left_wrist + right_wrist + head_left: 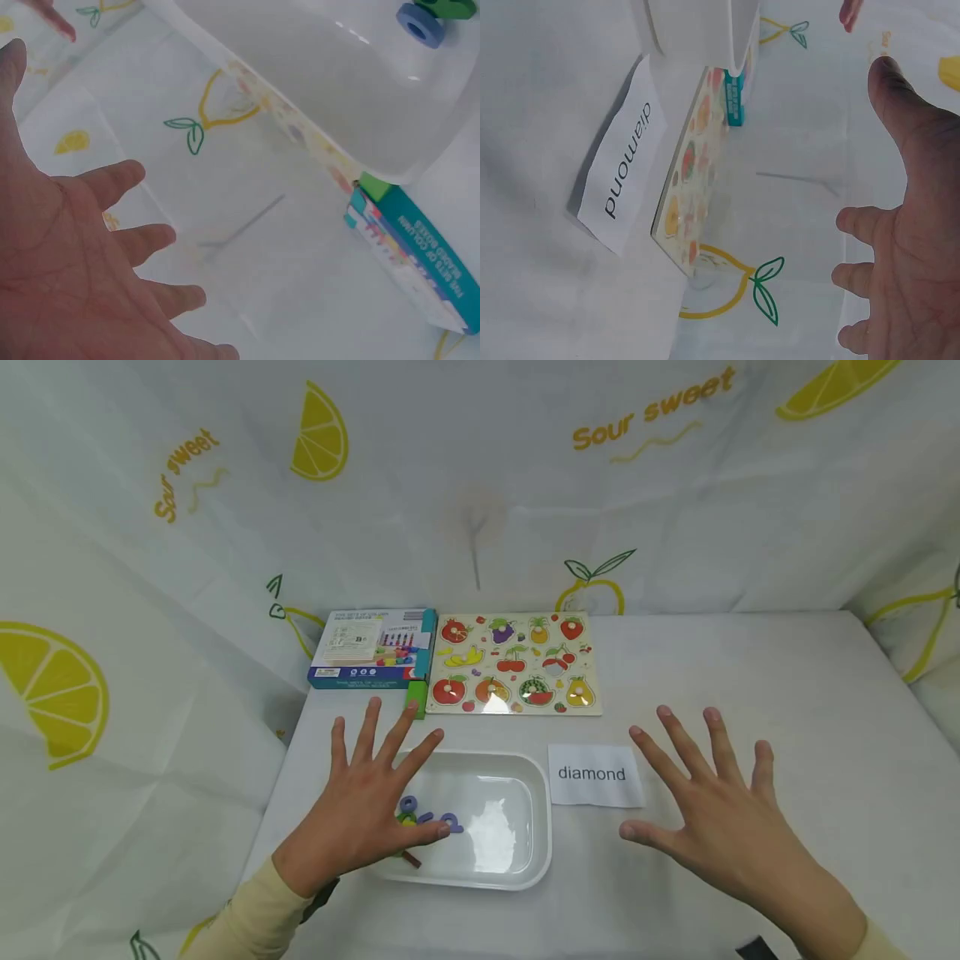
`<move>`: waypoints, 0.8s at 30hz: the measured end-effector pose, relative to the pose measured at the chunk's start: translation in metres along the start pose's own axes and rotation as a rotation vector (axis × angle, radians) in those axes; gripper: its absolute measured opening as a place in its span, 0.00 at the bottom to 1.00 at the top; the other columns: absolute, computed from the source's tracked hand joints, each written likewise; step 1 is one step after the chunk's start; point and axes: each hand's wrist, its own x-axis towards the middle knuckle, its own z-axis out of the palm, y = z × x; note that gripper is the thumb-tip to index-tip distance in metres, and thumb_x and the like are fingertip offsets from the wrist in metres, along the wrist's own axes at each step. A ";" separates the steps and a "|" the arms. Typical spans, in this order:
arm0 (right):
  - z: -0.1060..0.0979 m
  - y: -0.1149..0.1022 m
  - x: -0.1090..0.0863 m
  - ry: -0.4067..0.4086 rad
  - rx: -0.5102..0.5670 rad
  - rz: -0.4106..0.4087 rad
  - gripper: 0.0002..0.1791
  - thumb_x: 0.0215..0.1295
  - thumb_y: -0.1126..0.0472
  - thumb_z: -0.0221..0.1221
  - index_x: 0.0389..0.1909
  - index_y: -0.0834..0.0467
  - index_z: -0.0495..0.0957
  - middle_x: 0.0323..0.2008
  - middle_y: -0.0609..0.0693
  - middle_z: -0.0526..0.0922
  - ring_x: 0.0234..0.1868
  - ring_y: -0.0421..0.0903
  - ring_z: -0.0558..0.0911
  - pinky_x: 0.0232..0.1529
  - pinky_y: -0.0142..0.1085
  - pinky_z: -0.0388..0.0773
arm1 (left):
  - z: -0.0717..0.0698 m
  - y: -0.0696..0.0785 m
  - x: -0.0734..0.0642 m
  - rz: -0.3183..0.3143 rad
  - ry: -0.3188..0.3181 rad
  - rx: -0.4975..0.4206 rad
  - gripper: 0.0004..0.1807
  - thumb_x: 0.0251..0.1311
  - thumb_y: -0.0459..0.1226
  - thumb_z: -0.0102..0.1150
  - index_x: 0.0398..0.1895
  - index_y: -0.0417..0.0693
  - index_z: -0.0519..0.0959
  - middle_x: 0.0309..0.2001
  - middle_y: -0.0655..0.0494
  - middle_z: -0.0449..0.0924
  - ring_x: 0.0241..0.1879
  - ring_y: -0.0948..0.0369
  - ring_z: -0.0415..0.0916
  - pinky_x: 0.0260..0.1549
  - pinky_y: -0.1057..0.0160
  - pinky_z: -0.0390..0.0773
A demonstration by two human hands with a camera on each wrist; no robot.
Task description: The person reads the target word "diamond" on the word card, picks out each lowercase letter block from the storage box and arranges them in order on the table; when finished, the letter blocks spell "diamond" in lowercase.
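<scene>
My left hand (pixel 362 806) is spread flat above the left part of a white tray (pixel 510 878), fingers straight and holding nothing. Partly hidden under it in the tray lie several small letter pieces: a blue ring-shaped one (pixel 408 804), a blue "a"-like one (pixel 451 821), green and yellow bits and a brown stick (pixel 411 859). My right hand (pixel 726 824) hovers with fingers spread over the white cloth, also holding nothing. Between the hands, just right of the tray, lies a paper card (pixel 596 776) printed "diamond". In the right wrist view the card (pixel 622 161) appears slightly bent.
Behind the tray lies a fruit peg puzzle board (pixel 517 664). Left of it is a flat toy box (pixel 372 647), with a green block (pixel 416 699) at its near corner. A white lemon-printed cloth (pixel 450 510) rises behind the table.
</scene>
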 end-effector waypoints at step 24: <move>0.016 -0.047 0.043 0.089 0.549 -0.247 0.48 0.52 0.42 0.75 0.74 0.47 0.68 0.72 0.50 0.70 0.65 0.56 0.75 0.53 0.55 0.80 | 0.062 -0.068 -0.041 0.018 -0.165 -0.451 0.74 0.24 0.64 0.84 0.82 0.63 0.54 0.82 0.61 0.37 0.79 0.46 0.35 0.64 0.30 0.59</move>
